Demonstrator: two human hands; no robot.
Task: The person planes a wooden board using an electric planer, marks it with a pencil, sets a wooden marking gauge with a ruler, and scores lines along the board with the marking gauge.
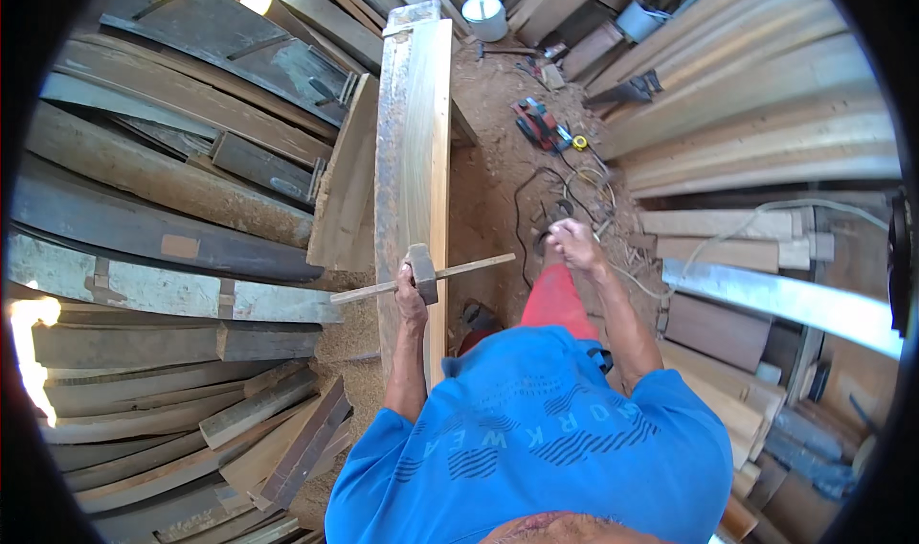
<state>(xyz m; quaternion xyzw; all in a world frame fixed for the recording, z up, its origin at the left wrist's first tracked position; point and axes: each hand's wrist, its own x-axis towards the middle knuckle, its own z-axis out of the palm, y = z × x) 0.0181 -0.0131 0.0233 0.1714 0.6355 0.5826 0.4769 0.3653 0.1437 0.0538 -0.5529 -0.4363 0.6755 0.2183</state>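
My left hand (411,300) is closed round a wooden marking gauge (422,276), a block with a long thin stick passing through it. The gauge lies across a long pale plank (415,151) on the workbench, its stick jutting out past both sides. Over my red trouser leg, my right hand (574,245) hangs clear of the bench with its fingers curled together. Whatever those fingers hold, if anything, is too small to make out.
Stacked boards (172,190) fill the left side, and more planks (766,113) lean at the right. On the dirt floor lie a red power tool (541,124), a yellow tape measure (579,143), cables and a hammer (512,52). A white bucket (485,19) stands beyond, near a handsaw (627,91).
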